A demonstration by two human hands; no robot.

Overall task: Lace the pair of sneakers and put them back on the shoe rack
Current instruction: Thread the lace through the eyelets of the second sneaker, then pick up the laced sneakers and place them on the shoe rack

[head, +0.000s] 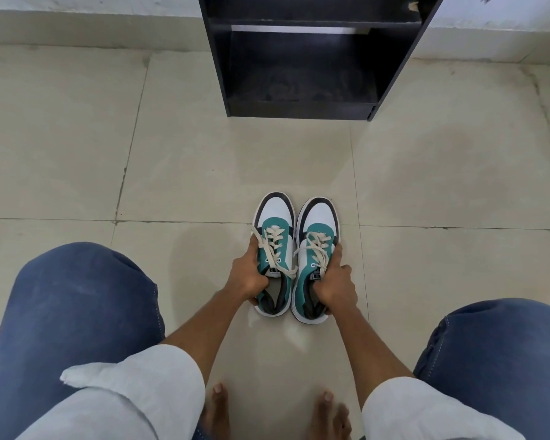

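Two white, teal and black sneakers stand side by side on the tiled floor, toes pointing away from me, each with cream laces threaded through. My left hand (246, 277) grips the left sneaker (275, 217) at its outer side, thumb inside the collar. In the same way, my right hand (337, 289) holds the right sneaker (318, 222) along its outer side near the collar. The black shoe rack (302, 111) stands ahead against the wall, with its shelves bare.
My knees in blue jeans frame the scene at left (77, 296) and right (502, 341). My bare feet (216, 408) rest on the floor below the hands. Beige floor tiles (235, 166) lie between the sneakers and the rack.
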